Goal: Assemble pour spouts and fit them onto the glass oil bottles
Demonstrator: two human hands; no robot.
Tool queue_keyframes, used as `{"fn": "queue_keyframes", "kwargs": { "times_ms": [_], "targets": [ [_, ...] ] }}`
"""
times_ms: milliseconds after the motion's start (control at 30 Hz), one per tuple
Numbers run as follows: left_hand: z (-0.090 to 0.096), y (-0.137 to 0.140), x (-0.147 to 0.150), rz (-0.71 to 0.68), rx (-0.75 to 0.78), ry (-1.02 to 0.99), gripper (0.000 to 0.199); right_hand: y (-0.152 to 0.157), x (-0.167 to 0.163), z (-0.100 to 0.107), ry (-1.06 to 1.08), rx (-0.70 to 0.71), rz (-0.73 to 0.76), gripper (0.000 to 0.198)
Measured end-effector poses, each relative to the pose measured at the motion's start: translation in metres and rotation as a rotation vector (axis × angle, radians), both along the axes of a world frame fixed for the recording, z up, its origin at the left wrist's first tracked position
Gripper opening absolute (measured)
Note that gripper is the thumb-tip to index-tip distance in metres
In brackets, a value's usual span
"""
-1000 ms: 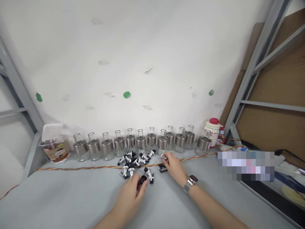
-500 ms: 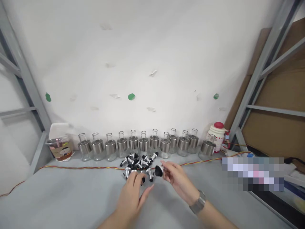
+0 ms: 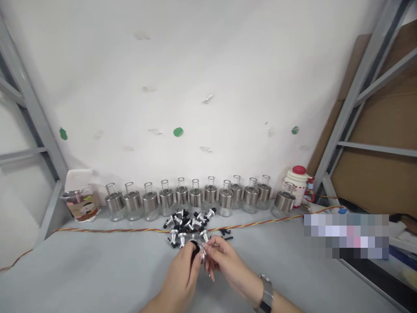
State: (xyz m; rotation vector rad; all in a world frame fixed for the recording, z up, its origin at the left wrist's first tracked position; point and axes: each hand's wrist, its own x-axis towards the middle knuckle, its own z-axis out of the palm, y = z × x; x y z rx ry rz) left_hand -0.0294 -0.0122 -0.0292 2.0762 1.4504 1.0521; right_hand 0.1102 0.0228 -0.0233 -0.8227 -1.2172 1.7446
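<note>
My left hand (image 3: 180,270) is closed round a bottle pourer (image 3: 196,248) with a black rubber base and a silver spout. From the other side my right hand (image 3: 230,264) pinches the silver end, with a watch on its wrist. Fingers partly hide the pourer. Just beyond lies a pile of similar silver-and-black pourers (image 3: 184,224). A few small black pieces (image 3: 225,231) rest to the right of the pile. Behind it stands a row of glass bottles (image 3: 150,200) with steel collars and uncapped necks.
A twisted red-and-yellow wire (image 3: 257,224) runs across the grey table (image 3: 97,265). At the left is a plastic cup (image 3: 85,208) of brown drink; at the right, a white jar with a red lid (image 3: 296,180). Grey metal posts (image 3: 342,113) frame both sides.
My right hand, holding a pourer by its silver end, has moved left and down to meet my left hand. My left hand has closed on the pourer. The small black pieces are now visible.
</note>
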Motion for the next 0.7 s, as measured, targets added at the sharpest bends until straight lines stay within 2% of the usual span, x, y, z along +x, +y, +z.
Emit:
{"fn": "queue_keyframes", "kwargs": {
  "times_ms": [200,300,433,567,700],
  "targets": [
    [-0.004,0.003,-0.001,0.066,-0.041,-0.111,0.029,-0.002,-0.006,-0.008,-0.165,0.061,0.095,0.049],
    [-0.007,0.004,0.001,0.072,-0.09,-0.192,0.033,-0.003,-0.008,-0.009,-0.177,0.102,0.067,0.051],
    [-0.01,0.006,0.006,0.07,-0.191,-0.402,0.041,-0.007,-0.008,-0.009,-0.256,0.204,-0.057,0.048],
    [-0.001,0.007,0.01,0.063,-0.252,-0.575,0.044,-0.015,-0.006,-0.005,-0.412,0.395,-0.175,0.034],
    [0.011,0.009,0.012,0.067,-0.433,-0.699,0.043,-0.019,0.001,0.001,-0.643,0.718,-0.255,0.023]
  ]
}}
